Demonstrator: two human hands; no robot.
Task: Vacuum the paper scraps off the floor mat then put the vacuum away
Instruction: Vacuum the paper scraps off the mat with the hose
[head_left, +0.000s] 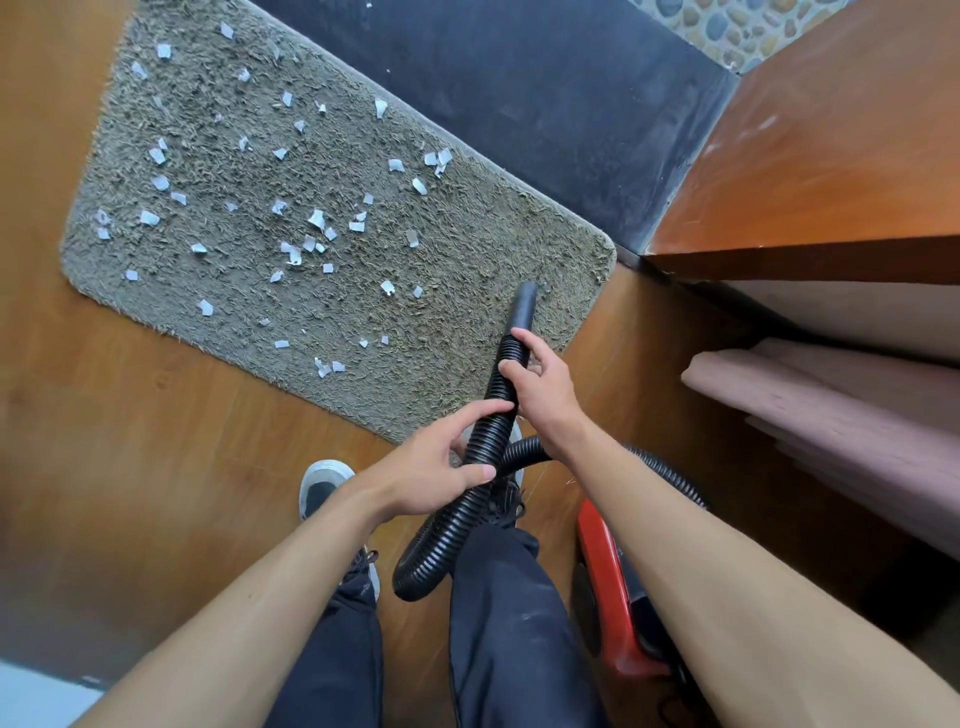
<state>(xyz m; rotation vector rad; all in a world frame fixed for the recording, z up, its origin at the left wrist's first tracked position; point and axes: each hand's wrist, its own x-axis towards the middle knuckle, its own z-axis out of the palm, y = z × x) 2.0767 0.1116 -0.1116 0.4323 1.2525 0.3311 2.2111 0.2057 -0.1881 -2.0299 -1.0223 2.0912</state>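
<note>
Hose (441, 540) in both hands (436, 473) (543, 387), nozzle (522, 306) over mat (467, 249)

Wood floor (104, 415); wooden ledge (831, 156), pink cushion (831, 405) right.

A grey floor mat (467, 249) lies on the brown wood floor (130, 415). Lots of little white paper scraps (316, 218) are spread over it, mostly in the middle and toward its left edge. The right grip (540, 384) holds the black bumpy hose (485, 441) just behind its smooth end tube (524, 304), which points at the mat near its right corner. The left grip (436, 473) holds the hose lower down. The red vacuum (608, 571) sits on the floor by the person's right leg.
</note>
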